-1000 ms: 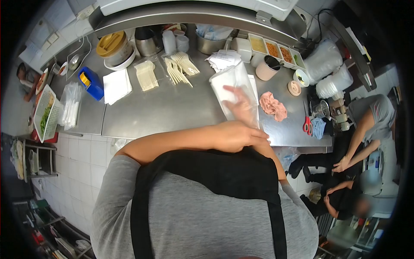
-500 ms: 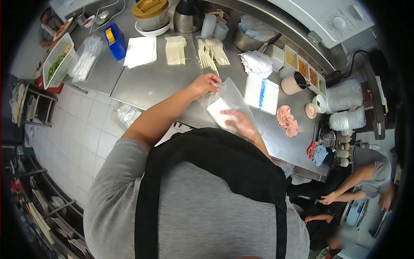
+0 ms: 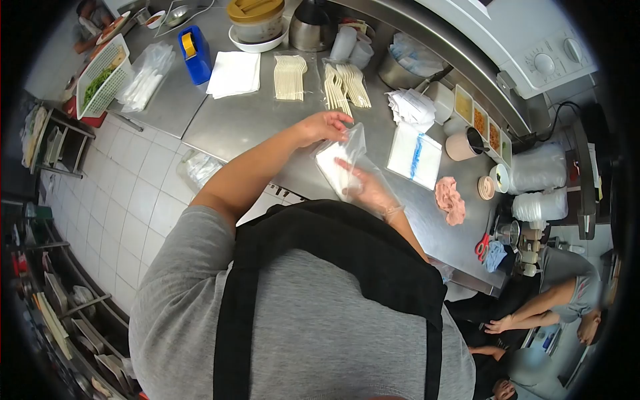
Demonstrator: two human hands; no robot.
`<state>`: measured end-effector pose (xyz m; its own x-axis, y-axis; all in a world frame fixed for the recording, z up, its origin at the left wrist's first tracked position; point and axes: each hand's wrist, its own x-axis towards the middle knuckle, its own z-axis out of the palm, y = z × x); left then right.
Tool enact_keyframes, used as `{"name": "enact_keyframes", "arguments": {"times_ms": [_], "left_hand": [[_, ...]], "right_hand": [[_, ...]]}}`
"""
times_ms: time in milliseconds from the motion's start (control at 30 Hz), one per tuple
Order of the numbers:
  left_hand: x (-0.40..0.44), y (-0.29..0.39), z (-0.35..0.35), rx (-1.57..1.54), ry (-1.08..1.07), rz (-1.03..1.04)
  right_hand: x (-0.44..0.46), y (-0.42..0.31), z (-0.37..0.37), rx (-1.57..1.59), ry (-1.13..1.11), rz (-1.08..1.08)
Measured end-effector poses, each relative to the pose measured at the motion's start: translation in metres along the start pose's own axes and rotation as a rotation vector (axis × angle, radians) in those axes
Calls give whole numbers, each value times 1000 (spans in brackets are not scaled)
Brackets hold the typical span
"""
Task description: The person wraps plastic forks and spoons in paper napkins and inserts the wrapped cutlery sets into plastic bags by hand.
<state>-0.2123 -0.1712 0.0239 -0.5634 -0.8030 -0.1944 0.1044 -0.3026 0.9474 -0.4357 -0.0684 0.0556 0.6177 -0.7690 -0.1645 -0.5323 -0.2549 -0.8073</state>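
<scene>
By the person's black apron (image 3: 320,230), the right hand (image 3: 372,192) shows through the plastic of a clear bag (image 3: 357,139), its fingers somewhat apart against a white stack (image 3: 328,162); whether they grip it cannot be told. The bag, with the white stack showing through it, is tilted near the close edge of the metal surface (image 3: 243,137), between both hands. The left hand (image 3: 321,128) is at the bag's far end, fingers bent; whether they pinch the plastic is unclear. Right of the bag lie a crumpled pink cloth (image 3: 451,200) and, farther off, a white pack (image 3: 402,150) with a blue band. Beyond the bag are cream forks (image 3: 350,83); farther left of it, white sheets (image 3: 233,73) and a blue tape dispenser (image 3: 195,63).
</scene>
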Motion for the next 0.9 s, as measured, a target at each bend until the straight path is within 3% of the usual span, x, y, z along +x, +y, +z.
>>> {"name": "enact_keyframes", "arguments": {"times_ms": [167,267,367,467,567,667,767,867,900], "left_hand": [[-34,15,-11,325,-140,-121],[-43,10,-29,274,-165,-81],[-54,-2,-53,-118,-31,-99],[-70,3,-84,-90,24,-119],[-83,22,-94,4,-3,-109],[-101,31,-101,31,16,-126],[-116,13,-120,99,-35,-102],[-118,-8,-140,119,164,-3],[-125,-4,-146,72,218,44]], "right_hand": [[18,4,17,-57,116,-52],[32,-15,23,96,157,-154],[48,-16,27,73,14,-113],[68,-9,43,-89,16,-199],[80,-27,49,386,-73,-138],[96,-34,54,266,-118,-182],[104,-53,53,208,-147,-84],[106,-55,53,73,59,-312],[102,-57,50,211,116,-246]]}}
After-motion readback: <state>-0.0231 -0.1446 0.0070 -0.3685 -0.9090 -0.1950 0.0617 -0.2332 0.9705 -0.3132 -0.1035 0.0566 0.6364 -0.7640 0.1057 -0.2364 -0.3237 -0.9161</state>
